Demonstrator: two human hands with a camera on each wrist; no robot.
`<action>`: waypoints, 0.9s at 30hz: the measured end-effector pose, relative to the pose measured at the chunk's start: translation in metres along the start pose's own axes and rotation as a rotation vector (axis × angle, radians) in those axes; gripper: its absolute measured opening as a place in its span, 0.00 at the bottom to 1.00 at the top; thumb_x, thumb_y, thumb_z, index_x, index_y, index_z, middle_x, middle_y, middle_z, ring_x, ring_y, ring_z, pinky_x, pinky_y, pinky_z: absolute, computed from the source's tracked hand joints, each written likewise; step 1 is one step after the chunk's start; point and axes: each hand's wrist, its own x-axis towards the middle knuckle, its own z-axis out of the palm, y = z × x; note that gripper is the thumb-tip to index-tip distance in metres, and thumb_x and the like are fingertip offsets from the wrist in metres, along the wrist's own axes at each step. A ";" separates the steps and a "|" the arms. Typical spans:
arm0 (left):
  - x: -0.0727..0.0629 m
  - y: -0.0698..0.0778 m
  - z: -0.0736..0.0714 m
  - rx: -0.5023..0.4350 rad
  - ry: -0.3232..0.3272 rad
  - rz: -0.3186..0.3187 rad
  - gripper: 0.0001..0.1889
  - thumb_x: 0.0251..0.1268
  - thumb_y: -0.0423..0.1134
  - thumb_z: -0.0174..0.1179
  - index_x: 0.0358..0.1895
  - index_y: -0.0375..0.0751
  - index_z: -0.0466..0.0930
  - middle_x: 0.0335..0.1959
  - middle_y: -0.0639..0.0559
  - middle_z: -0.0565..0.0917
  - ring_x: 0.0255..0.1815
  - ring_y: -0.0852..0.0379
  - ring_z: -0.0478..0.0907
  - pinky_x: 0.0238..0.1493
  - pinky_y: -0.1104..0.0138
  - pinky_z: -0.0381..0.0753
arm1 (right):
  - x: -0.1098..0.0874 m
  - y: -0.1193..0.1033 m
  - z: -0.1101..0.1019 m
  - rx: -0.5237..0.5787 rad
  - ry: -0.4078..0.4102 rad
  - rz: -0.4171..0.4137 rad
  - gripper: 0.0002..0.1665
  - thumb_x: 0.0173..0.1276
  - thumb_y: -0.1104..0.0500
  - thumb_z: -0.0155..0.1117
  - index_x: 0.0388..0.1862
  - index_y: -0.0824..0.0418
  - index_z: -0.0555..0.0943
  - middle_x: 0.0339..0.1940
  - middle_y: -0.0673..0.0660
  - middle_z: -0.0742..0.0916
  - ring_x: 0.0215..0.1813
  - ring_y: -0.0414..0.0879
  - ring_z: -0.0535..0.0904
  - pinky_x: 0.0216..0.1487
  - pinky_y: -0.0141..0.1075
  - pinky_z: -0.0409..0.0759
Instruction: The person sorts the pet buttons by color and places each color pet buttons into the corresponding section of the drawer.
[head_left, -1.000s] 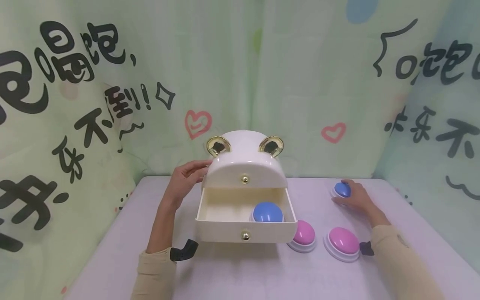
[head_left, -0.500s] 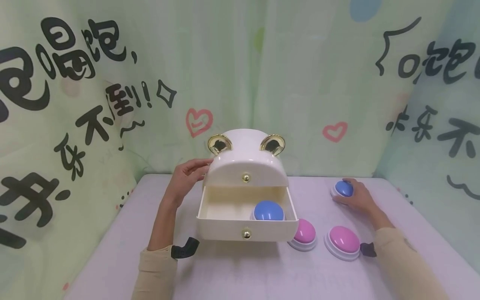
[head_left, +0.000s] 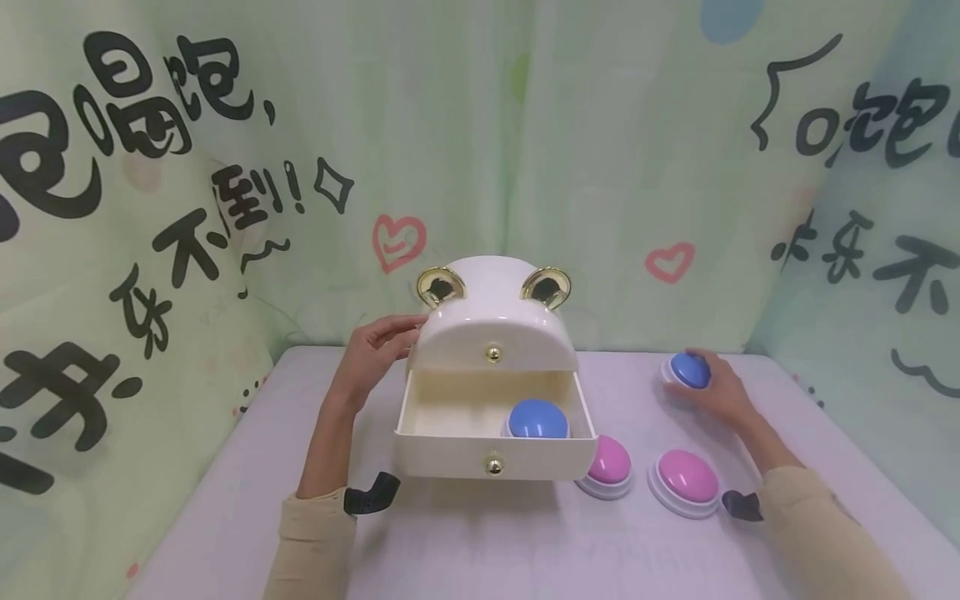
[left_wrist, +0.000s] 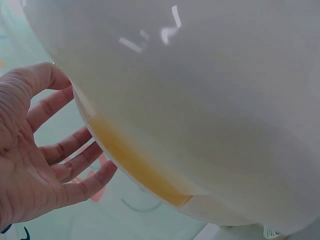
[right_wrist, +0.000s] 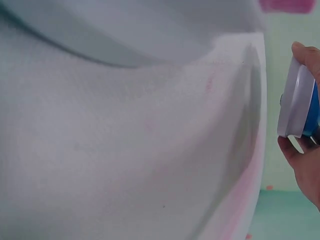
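A cream bear-eared drawer box (head_left: 491, 321) stands at the middle of the table, its lower drawer (head_left: 491, 454) pulled out. One blue dome button (head_left: 537, 419) lies inside the drawer at the right. My left hand (head_left: 375, 354) rests with straight fingers against the box's left side (left_wrist: 165, 100). At the far right my right hand (head_left: 712, 392) grips a second blue dome button (head_left: 690, 370) and has it just off the table; the right wrist view shows fingers round its white base (right_wrist: 295, 102).
Two pink dome buttons (head_left: 609, 462) (head_left: 686, 479) sit on the lilac table (head_left: 525, 550) right of the drawer front. Green curtains with black lettering and red hearts close in the back and both sides.
My right hand has lifted the blue button slightly off the table. The left hand and the box have stayed where they were.
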 end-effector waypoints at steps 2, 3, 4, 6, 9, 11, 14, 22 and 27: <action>0.000 0.000 0.000 -0.002 -0.003 0.000 0.18 0.74 0.39 0.62 0.61 0.37 0.83 0.60 0.43 0.84 0.53 0.61 0.83 0.53 0.63 0.83 | 0.000 0.000 0.000 0.006 0.006 -0.003 0.57 0.69 0.42 0.70 0.80 0.72 0.52 0.73 0.83 0.61 0.71 0.81 0.58 0.68 0.74 0.58; 0.000 0.000 0.000 0.000 -0.003 0.001 0.18 0.74 0.39 0.62 0.62 0.37 0.83 0.60 0.42 0.84 0.53 0.61 0.83 0.53 0.64 0.83 | -0.001 -0.001 0.000 0.011 0.008 -0.003 0.57 0.69 0.42 0.70 0.80 0.72 0.52 0.73 0.83 0.61 0.71 0.81 0.57 0.68 0.74 0.58; 0.000 -0.001 0.000 -0.001 -0.004 0.003 0.18 0.74 0.39 0.62 0.61 0.37 0.83 0.60 0.42 0.84 0.53 0.61 0.83 0.53 0.64 0.83 | -0.001 -0.001 0.000 0.013 0.010 -0.002 0.58 0.69 0.42 0.70 0.80 0.71 0.52 0.73 0.83 0.61 0.72 0.81 0.57 0.67 0.74 0.58; 0.000 -0.001 0.000 -0.003 -0.003 0.006 0.18 0.74 0.39 0.62 0.61 0.36 0.83 0.60 0.42 0.84 0.53 0.61 0.83 0.53 0.64 0.83 | -0.002 -0.002 0.001 0.023 0.016 -0.005 0.58 0.69 0.41 0.70 0.80 0.71 0.51 0.73 0.83 0.61 0.72 0.80 0.57 0.67 0.74 0.59; 0.001 -0.002 0.001 -0.010 -0.001 0.006 0.18 0.74 0.39 0.62 0.61 0.36 0.83 0.59 0.44 0.85 0.53 0.61 0.83 0.53 0.64 0.84 | -0.005 -0.004 0.002 0.037 0.038 -0.015 0.57 0.68 0.42 0.71 0.80 0.70 0.53 0.73 0.82 0.62 0.72 0.79 0.58 0.67 0.74 0.59; 0.001 -0.002 0.001 -0.014 -0.003 0.006 0.17 0.74 0.38 0.62 0.61 0.36 0.83 0.59 0.44 0.85 0.53 0.61 0.83 0.53 0.63 0.84 | -0.007 -0.005 0.002 0.044 0.058 -0.021 0.56 0.68 0.43 0.72 0.80 0.70 0.54 0.73 0.82 0.63 0.72 0.79 0.59 0.67 0.74 0.60; 0.002 -0.001 0.002 -0.017 -0.004 0.003 0.17 0.74 0.38 0.62 0.61 0.37 0.83 0.59 0.45 0.85 0.53 0.61 0.83 0.53 0.63 0.84 | -0.011 -0.007 0.003 0.059 0.084 -0.016 0.57 0.67 0.43 0.72 0.80 0.69 0.54 0.74 0.81 0.63 0.72 0.79 0.59 0.67 0.73 0.60; 0.003 0.000 0.001 -0.005 -0.001 -0.001 0.17 0.74 0.39 0.62 0.61 0.37 0.83 0.60 0.43 0.84 0.54 0.61 0.82 0.53 0.63 0.84 | -0.021 -0.015 0.002 0.133 0.112 0.014 0.57 0.69 0.41 0.70 0.82 0.65 0.52 0.76 0.80 0.61 0.72 0.78 0.59 0.66 0.75 0.61; 0.002 0.000 0.000 0.005 0.004 -0.005 0.18 0.74 0.39 0.62 0.62 0.38 0.83 0.61 0.43 0.84 0.54 0.60 0.82 0.56 0.58 0.83 | -0.027 -0.023 0.001 0.208 0.119 0.014 0.57 0.70 0.43 0.69 0.83 0.63 0.49 0.78 0.80 0.58 0.73 0.80 0.56 0.65 0.75 0.62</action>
